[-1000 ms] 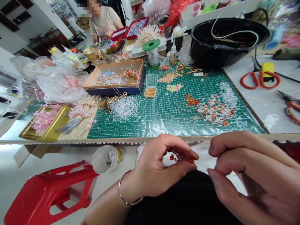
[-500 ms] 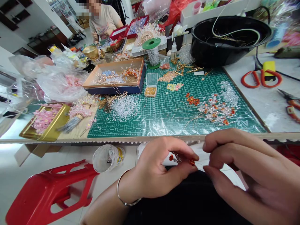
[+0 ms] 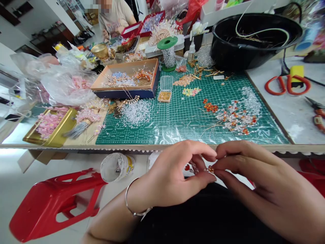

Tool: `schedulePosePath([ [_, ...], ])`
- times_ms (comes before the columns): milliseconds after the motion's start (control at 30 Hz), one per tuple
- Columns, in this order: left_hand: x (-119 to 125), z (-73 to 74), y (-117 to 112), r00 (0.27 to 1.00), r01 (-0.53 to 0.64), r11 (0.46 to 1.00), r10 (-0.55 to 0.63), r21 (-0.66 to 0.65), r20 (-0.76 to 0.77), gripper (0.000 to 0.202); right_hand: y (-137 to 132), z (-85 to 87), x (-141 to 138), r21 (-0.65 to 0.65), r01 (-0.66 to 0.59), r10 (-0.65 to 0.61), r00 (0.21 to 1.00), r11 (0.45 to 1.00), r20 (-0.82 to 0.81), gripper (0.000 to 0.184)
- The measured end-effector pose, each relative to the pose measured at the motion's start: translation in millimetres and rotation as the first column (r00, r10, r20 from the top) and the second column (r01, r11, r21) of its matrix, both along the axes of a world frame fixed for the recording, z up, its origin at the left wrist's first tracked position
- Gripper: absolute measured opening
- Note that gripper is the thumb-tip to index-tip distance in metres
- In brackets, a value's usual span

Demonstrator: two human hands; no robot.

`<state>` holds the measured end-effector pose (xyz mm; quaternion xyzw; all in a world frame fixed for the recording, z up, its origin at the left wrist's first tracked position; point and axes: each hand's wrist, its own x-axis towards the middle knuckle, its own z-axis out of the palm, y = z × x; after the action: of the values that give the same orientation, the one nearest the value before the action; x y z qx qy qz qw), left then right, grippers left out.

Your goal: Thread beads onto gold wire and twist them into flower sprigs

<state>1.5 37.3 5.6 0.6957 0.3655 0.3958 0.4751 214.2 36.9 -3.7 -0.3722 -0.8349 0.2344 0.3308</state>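
The left hand (image 3: 175,173) and right hand (image 3: 251,176) curl nearly closed, their fingertips pinching a small wire sprig of orange-red beads (image 3: 200,168) between them, held close for fine control above a dark-clothed lap (image 3: 203,217), just below the bench (image 3: 76,146) edge.

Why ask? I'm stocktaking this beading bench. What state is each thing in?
Left hand: pinching orange-beaded wire sprig.
Right hand: pinching the same sprig.
Black basin: holding coiled wire.
Clear bead box: open, gold beads inside.
Red plastic stool: tipped over on the floor.
White plastic tub: lying on its side.
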Motion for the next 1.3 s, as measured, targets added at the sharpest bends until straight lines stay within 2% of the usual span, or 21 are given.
schedulePosePath([
  [67,-1,-2.4,2,0.990,0.025,0.979,0.004,-0.203,0.139,0.040,2,-1.2,0,-0.027,0.022,-0.022,0.999,0.999,-0.025,0.013],
  [100,-3,-3.7,4,0.977,0.050,0.945,0.022,-0.324,0.214,0.047,2,-1.9,1,-0.033,0.043,-0.044,0.998,0.999,-0.037,0.012],
  [167,-6,-6.5,7,0.939,0.124,0.824,0.082,-0.553,0.333,0.059,2,-3.6,2,-0.022,0.085,-0.086,0.995,0.996,-0.060,0.011],
  [233,-8,-9.5,10,0.908,0.219,0.667,0.129,-0.713,0.399,0.067,2,-5.1,5,-0.012,0.102,-0.102,0.993,0.995,-0.064,0.011],
  [267,-8,-11.0,10,0.896,0.263,0.599,0.140,-0.757,0.421,0.069,1,-5.7,6,-0.011,0.099,-0.099,0.993,0.995,-0.063,0.012],
  [333,-7,-13.8,11,0.879,0.319,0.521,0.151,-0.792,0.453,0.068,1,-6.6,9,-0.019,0.090,-0.091,0.994,0.996,-0.056,0.013],
  [400,-5,-15.7,10,0.871,0.331,0.504,0.163,-0.798,0.464,0.060,0,-7.1,11,-0.023,0.078,-0.079,0.996,0.997,-0.049,0.013],
  [567,-3,-13.7,12,0.890,0.303,0.501,0.156,-0.811,0.429,0.050,-2,-6.5,18,-0.058,0.017,-0.018,1.000,0.998,-0.022,0.012],
  [733,-3,-4.7,19,0.959,0.261,0.502,-0.035,-0.825,0.282,0.045,2,-4.8,23,-0.098,-0.091,0.093,0.995,0.991,0.019,0.014],
  [867,-1,-3.0,26,0.961,0.277,0.470,-0.150,-0.838,0.234,0.043,8,-4.8,27,-0.117,-0.176,0.181,0.983,0.978,0.040,0.018],
  [967,2,-6.9,27,0.951,0.309,0.445,-0.142,-0.841,0.275,0.043,9,-6.4,28,-0.118,-0.148,0.155,0.987,0.982,0.047,0.016],
  [1100,3,-12.9,26,0.944,0.329,0.438,-0.117,-0.837,0.310,0.042,6,-7.7,29,-0.178,-0.078,0.084,0.996,0.981,0.029,0.014],
  [1300,4,-16.3,26,0.935,0.354,0.423,-0.139,-0.834,0.326,0.042,14,-8.8,30,-0.275,-0.161,0.169,0.986,0.948,0.007,0.012],
])
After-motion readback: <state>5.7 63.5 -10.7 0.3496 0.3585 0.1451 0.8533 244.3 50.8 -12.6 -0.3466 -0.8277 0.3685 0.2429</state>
